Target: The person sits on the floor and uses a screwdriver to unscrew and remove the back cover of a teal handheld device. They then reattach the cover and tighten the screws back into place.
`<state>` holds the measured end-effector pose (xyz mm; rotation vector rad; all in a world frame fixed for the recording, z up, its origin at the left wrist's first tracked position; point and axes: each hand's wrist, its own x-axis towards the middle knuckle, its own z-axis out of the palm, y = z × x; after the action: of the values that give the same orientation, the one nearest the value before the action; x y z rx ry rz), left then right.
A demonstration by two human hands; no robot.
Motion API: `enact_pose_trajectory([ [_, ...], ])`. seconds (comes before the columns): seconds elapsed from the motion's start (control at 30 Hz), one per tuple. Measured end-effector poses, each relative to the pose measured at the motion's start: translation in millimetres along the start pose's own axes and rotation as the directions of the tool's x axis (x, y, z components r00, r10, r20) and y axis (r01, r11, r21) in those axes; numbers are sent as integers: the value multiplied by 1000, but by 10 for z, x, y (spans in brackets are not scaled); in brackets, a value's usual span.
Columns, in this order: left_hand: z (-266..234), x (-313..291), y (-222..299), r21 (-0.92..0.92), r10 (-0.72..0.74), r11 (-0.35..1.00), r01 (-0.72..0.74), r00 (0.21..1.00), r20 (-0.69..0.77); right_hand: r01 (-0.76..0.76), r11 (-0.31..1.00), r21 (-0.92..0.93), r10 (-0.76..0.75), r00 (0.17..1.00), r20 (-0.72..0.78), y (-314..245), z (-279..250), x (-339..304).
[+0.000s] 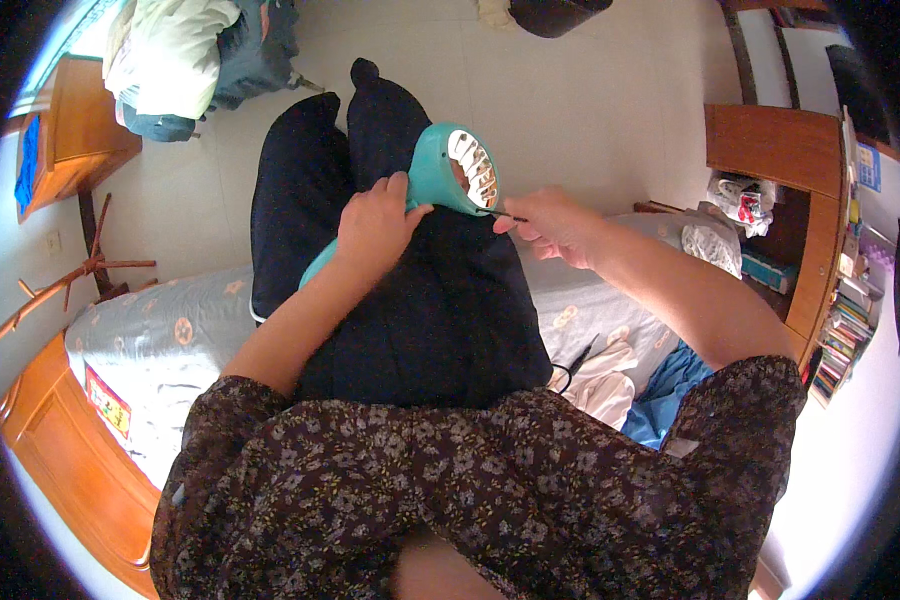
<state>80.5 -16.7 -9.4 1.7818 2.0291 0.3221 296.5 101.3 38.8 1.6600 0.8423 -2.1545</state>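
A teal handheld appliance (431,166) with a round head and a long handle lies across my dark trousers. Shiny white, tooth-like shapes show in the head's face; its exact kind I cannot make out. My left hand (378,222) is closed around the neck just below the head, and its forearm hides part of the handle. Pinched in the fingers of my right hand (550,228) is a thin dark rod (502,214), like a small screwdriver. The rod's tip meets the lower rim of the head, close to the white face.
I sit on a bed with a patterned grey sheet (210,310). Beside my right hip lie pale cloth (602,385), blue cloth (668,390) and a black cord. A wooden cabinet (770,150) stands at right, clothes (170,60) hang far left, and a dark bin (558,15) is far ahead.
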Motion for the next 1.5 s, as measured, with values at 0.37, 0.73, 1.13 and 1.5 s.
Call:
enact_pose_trajectory([
  [0.37,-12,23,-33,-27,-53,998,56,992,115,203,-542,-815,-576,617,537,48,324,-273],
  [0.73,23,-11,-22,13,17,1000,-16,998,-56,240,508,-827,-491,870,-50,-30,269,-90],
  [1.13,-28,30,-8,21,-57,998,55,992,114,150,-308,-940,-583,751,310,58,335,-145],
  [1.5,-32,29,9,-3,-51,999,52,995,87,273,250,-929,-601,796,72,-44,219,-61],
])
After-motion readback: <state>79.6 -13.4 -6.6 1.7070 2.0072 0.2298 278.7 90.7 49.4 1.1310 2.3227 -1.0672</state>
